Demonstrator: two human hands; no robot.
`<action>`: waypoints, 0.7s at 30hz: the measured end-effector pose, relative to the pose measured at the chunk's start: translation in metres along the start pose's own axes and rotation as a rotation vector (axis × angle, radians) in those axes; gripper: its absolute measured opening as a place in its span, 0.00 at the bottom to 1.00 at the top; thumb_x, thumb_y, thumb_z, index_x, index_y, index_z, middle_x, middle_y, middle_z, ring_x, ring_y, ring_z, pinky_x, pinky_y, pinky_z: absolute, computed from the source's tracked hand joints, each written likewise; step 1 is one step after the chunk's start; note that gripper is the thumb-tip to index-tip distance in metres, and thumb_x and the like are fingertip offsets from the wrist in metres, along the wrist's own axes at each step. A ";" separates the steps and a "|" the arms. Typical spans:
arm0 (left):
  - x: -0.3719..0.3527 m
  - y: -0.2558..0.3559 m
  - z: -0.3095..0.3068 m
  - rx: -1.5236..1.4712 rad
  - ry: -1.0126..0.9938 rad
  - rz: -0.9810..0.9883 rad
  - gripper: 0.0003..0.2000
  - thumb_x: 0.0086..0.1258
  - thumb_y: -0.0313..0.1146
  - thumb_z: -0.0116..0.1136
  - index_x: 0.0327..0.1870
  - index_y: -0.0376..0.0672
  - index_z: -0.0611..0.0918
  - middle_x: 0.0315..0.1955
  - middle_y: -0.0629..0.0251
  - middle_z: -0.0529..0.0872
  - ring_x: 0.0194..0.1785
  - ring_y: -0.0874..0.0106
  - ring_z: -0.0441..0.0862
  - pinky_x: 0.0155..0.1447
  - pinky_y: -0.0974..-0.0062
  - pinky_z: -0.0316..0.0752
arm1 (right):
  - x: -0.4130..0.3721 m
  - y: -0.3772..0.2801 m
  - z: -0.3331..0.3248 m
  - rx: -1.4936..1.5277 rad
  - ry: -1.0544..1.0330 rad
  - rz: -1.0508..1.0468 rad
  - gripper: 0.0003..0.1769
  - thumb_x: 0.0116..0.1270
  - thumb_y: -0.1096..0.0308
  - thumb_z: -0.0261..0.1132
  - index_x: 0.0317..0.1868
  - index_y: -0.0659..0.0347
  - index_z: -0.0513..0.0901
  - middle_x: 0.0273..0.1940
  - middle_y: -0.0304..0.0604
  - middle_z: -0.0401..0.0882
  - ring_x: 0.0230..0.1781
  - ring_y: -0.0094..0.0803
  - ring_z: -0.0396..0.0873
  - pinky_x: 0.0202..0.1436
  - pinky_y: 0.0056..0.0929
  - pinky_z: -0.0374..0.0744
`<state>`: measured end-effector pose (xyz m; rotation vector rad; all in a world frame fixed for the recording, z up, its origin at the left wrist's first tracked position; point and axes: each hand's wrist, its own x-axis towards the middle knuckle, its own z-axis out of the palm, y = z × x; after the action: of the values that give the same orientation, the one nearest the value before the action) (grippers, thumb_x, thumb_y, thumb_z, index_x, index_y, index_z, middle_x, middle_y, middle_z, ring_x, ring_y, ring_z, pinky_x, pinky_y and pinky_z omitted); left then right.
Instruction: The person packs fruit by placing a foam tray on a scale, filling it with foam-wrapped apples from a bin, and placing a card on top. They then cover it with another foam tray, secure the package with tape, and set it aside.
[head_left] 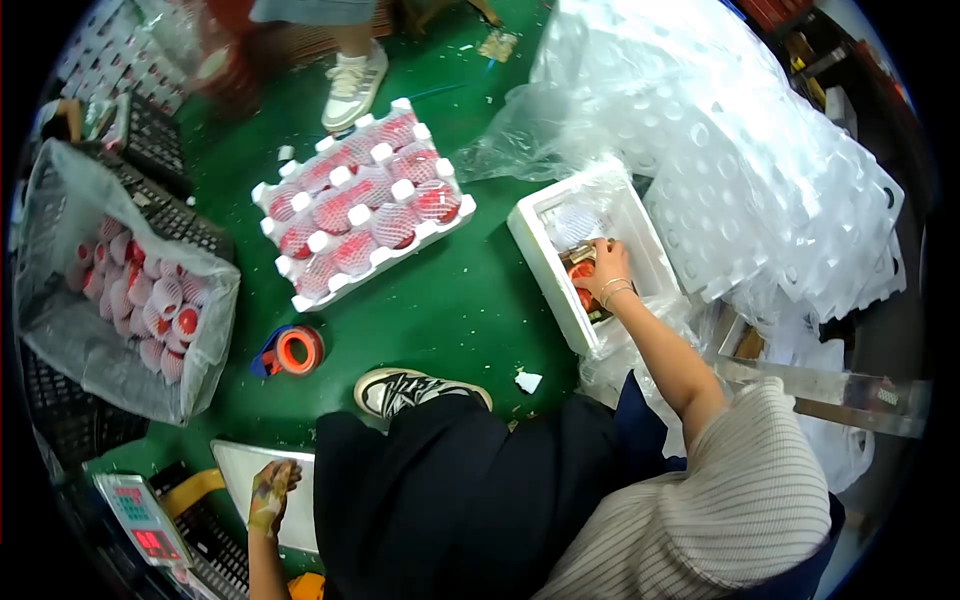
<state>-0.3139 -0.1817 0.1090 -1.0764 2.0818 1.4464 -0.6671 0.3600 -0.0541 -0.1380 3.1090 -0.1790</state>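
Your right hand (603, 282) in the foam box (545, 275) at right, fingers curled on a red fruit (583, 297), your left hand (270, 495) near left on a white tray (235, 465), grip unclear

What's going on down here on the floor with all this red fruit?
The person's right hand reaches into a white foam box, touching red fruit inside. Their left hand rests on a white tray beside a scale. A filled foam tray of netted fruit lies on the green floor ahead; a lined crate at left holds more.
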 end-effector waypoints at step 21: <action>-0.139 -0.215 0.004 -0.290 0.318 -0.430 0.18 0.75 0.39 0.48 0.57 0.37 0.77 0.49 0.59 0.79 0.51 0.65 0.77 0.53 0.71 0.72 | 0.010 0.069 0.006 0.372 0.135 0.158 0.13 0.59 0.70 0.69 0.44 0.56 0.79 0.29 0.51 0.82 0.32 0.47 0.81 0.41 0.40 0.78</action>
<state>-0.0619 -0.1641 0.0692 -1.8420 1.7023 1.4503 -0.6826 0.4268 -0.0677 0.1326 3.1271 -0.7817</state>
